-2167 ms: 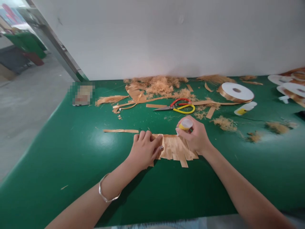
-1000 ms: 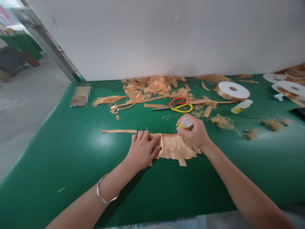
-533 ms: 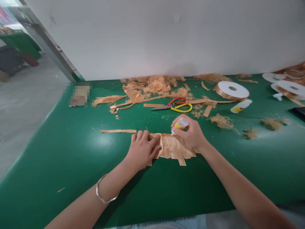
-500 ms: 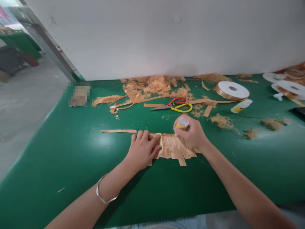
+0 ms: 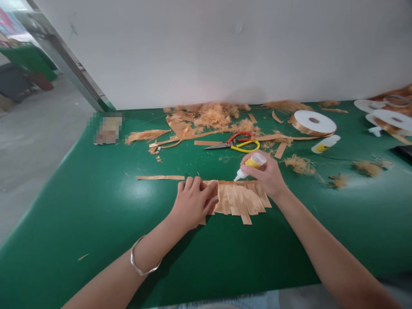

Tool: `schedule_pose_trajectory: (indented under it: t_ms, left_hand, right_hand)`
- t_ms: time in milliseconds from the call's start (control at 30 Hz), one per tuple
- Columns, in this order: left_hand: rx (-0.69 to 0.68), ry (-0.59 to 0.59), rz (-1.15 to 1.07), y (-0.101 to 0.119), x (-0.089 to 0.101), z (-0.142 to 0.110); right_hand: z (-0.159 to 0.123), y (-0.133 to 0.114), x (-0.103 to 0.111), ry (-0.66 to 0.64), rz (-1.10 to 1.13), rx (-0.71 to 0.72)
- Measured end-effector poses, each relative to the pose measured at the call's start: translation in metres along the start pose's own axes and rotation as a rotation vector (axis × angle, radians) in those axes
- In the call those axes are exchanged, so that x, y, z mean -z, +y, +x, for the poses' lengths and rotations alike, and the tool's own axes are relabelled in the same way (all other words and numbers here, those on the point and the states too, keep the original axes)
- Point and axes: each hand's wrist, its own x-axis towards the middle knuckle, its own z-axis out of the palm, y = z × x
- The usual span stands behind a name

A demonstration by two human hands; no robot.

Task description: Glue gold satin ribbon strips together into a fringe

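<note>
From my end, the R hand [image 5: 268, 176] had just tipped the bottle [image 5: 255, 160]: a sec ago I saw mostly its base, now it leaned over, nozzle [image 5: 238, 176] pointing down-left at the top edge of the ribbon strips [image 5: 237, 198]. Fingers were closed round it. That hand had also shifted a bit right, so the strips' R end came into view. I took it to mean the edge was easier to check; couldn't tell if the tip touched. L hand [image 5: 193, 201] hadn't moved, approx.: fingers slightly bent, pressing the strips' L part onto the green surface [image 5: 96, 206], gripping nothing I could see. A loose strip [image 5: 160, 177] lay just left of its fingertips, scissors [image 5: 227, 145] further back.
</note>
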Motion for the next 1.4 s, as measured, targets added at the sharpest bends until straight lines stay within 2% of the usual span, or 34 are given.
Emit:
schedule_pose_trajectory:
  t_ms: [167, 333, 433, 533, 667, 767, 900, 1033, 1133, 1233, 1333, 1400]
  left_hand:
    - [0.007, 0.001, 0.001, 0.0, -0.001, 0.0]
    - [0.003, -0.005, 0.011, 0.0, -0.001, -0.001]
    - [-0.003, 0.004, 0.031, 0.0, -0.001, -0.001]
    - [0.001, 0.024, 0.042, 0.0, -0.002, -0.002]
    - [0.01, 0.05, 0.037, 0.0, -0.003, -0.002]
    - [-0.012, 0.105, 0.004, -0.001, 0.0, -0.002]
    - [-0.025, 0.25, -0.099, -0.005, 0.004, -0.002]
    - [0.049, 0.319, -0.129, -0.018, 0.016, 0.001]
    - [0.145, 0.212, -0.062, -0.033, 0.034, 0.022]
    - [0.184, 0.056, -0.035, -0.051, 0.049, 0.065]
    - [0.268, -0.043, 0.011, -0.067, 0.051, 0.118]
    - [0.294, -0.067, 0.019, -0.076, 0.046, 0.147]
  right_hand:
    - [-0.003, -0.002, -0.006, -0.1, -0.177, 0.024]
    - [-0.003, -0.003, 0.001, -0.079, -0.39, 0.045]
    - [-0.003, -0.003, 0.005, -0.06, -0.428, 0.039]
    - [0.0, -0.002, 0.008, -0.017, -0.285, 0.006]
    - [0.007, 0.007, 0.017, 0.122, 0.107, -0.07]
    - [0.012, 0.018, 0.028, 0.117, 0.359, -0.139]
    - [0.012, 0.035, 0.043, 0.063, 0.432, -0.229]
    - [0.007, 0.048, 0.061, 0.118, 0.442, -0.33]
    - [0.005, 0.057, 0.073, 0.132, 0.42, -0.346]
    - [0.003, 0.066, 0.079, 0.145, 0.341, -0.31]
    - [0.003, 0.07, 0.078, 0.159, 0.269, -0.316]
    - [0.002, 0.07, 0.076, 0.151, 0.228, -0.338]
